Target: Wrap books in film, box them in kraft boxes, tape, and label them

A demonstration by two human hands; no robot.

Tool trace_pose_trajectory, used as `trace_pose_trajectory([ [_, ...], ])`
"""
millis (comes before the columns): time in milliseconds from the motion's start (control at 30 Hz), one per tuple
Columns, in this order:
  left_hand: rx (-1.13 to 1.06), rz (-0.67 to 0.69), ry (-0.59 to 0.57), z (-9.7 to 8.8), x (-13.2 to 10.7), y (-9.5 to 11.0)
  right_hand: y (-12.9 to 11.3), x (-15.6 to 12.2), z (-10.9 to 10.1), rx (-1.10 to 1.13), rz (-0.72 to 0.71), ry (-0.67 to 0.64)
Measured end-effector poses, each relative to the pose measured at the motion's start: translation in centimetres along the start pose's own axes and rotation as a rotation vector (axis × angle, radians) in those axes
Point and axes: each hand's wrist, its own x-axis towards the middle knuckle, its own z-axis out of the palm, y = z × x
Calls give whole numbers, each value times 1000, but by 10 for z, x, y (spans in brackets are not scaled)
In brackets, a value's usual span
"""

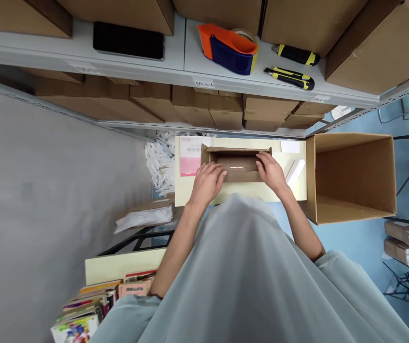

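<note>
A small cardboard box (242,176) with its top open lies on the pale yellow table (243,194) in front of me. At its left end, my left hand (209,182) grips the near corner, fingers over the edge and thumb on the near side. My right hand (273,174) holds the right end, with fingertips and thumb reaching over the rim to the inside. Little shows within the box beyond its brown bottom and a thin light line. Left of it is a pink and white booklet (189,166). A white roll (295,172) rests beside my right hand.
A large open carton (354,178) stands at the table's right. Above, a shelf (176,62) carries a phone (128,41), a tape dispenser (229,47), two box cutters (291,77) and cardboard boxes. Books (93,305) are stacked lower left; white scraps (159,164) lie beyond the table's left end.
</note>
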Motion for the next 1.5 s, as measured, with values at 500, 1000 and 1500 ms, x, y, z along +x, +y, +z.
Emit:
trace_pose_trajectory([
  [500,30,-55,-124,58,-54,-68,66,63,18,-21,222,20],
  [1000,-48,-38,-61,68,-40,-69,61,80,12,-158,452,192],
  [1500,-115,-787,92,3,48,-213,-49,-33,27,-43,475,554],
])
